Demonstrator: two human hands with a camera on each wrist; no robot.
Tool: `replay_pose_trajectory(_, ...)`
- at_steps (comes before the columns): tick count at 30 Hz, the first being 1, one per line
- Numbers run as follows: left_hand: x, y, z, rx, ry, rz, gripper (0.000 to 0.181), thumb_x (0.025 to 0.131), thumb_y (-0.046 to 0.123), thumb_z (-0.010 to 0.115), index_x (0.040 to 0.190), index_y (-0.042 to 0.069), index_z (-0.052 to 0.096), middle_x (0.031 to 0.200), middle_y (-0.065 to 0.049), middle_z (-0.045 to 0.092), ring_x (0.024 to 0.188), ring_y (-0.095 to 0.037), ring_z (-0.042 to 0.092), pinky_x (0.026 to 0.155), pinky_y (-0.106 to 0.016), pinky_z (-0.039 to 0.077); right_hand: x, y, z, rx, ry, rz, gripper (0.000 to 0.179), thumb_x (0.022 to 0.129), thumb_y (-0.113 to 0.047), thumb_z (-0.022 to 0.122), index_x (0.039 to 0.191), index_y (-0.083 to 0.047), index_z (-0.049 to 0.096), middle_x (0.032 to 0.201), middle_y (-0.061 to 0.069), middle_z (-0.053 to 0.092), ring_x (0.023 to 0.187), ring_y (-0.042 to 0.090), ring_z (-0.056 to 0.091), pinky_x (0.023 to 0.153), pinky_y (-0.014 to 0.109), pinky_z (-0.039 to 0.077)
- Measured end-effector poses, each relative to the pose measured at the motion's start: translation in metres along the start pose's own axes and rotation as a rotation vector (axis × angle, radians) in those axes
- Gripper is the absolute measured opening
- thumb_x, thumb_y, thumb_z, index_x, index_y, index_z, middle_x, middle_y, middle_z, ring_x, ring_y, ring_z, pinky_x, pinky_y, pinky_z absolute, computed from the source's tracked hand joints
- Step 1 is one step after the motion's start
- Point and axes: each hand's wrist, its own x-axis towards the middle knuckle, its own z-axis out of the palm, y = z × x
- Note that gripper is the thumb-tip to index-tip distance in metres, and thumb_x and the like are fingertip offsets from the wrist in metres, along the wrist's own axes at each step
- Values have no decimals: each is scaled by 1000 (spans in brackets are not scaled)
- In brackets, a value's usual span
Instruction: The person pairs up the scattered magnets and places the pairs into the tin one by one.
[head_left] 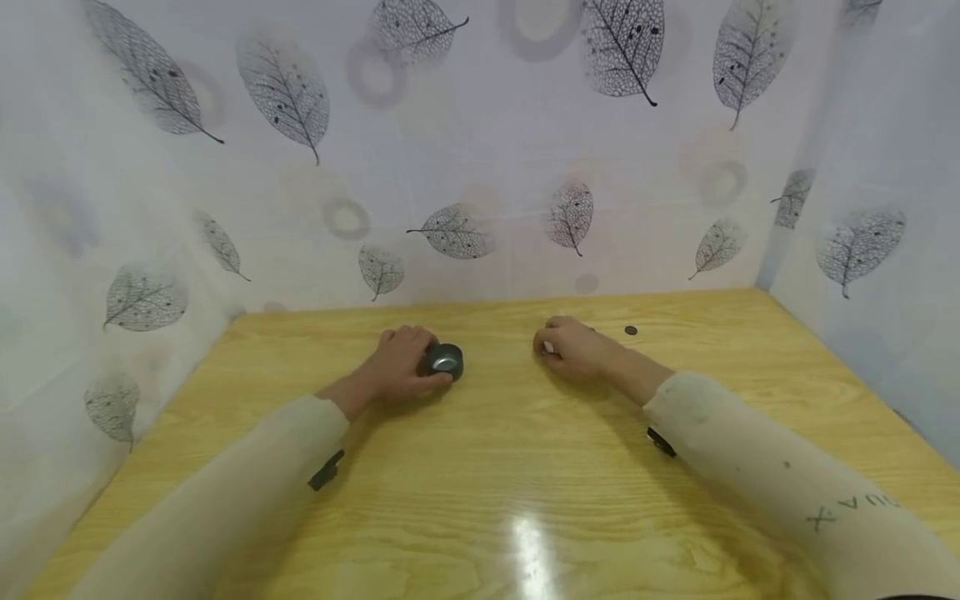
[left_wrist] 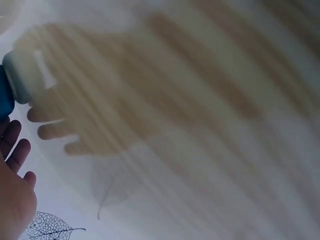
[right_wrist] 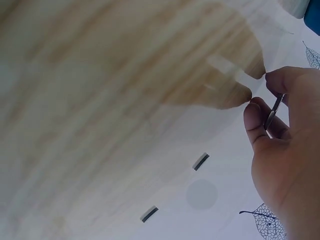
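Note:
My left hand (head_left: 405,365) holds a small round cup (head_left: 447,358), dark on the outside with a shiny metallic inside, thumb in front and fingers behind it. In the left wrist view the cup (left_wrist: 5,95) shows blue at the left edge, the fingers close against it. To the right, my right hand (head_left: 573,346) is low over the table, its fingers bent. In the right wrist view it pinches a thin metal coin (right_wrist: 274,112), seen nearly edge-on between thumb and fingers. One dark coin (head_left: 631,330) lies flat on the table beyond the right hand.
The wood-grain table (head_left: 480,467) is glossy and mirrors the hands. A pale curtain (head_left: 480,150) with leaf prints hangs along its back and sides. Two flat coins, one of them this coin (right_wrist: 201,161), lie beside the right hand in the right wrist view.

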Motion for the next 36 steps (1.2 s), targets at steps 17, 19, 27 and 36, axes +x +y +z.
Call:
replay_pose_trajectory(17,13,10,5,71,3,4,63,89,58,60,121,4,57,120,-13,60,112,-29,51,100,-52,33,4,-3,-4,10,25,-85,26,94,-13,69,119,-4,71,105,11,68,93,22,61,82,38,52)
replay_pose_trajectory(19,13,11,6,77,6,5,63,89,58,60,120,4,57,120,-13,60,112,-29,51,100,-52,33,5,-4,-3,12,25,-90,27,94,-14,69,119,-5,71,107,11,68,95,23,61,82,38,53)
replay_pose_trajectory(27,18,18,6,87,0,12,63,90,58,60,121,3,57,124,-14,60,116,-29,51,103,-52,33,8,-5,0,-6,71,-147,26,92,-12,71,117,-3,72,104,12,69,91,23,62,82,39,53)
replay_pose_trajectory(36,25,22,8,89,-7,6,61,91,60,58,120,7,57,123,-11,60,115,-28,51,105,-51,32,11,-11,-1,-20,19,-145,27,94,-15,69,119,-4,71,109,15,68,101,28,62,91,42,52)
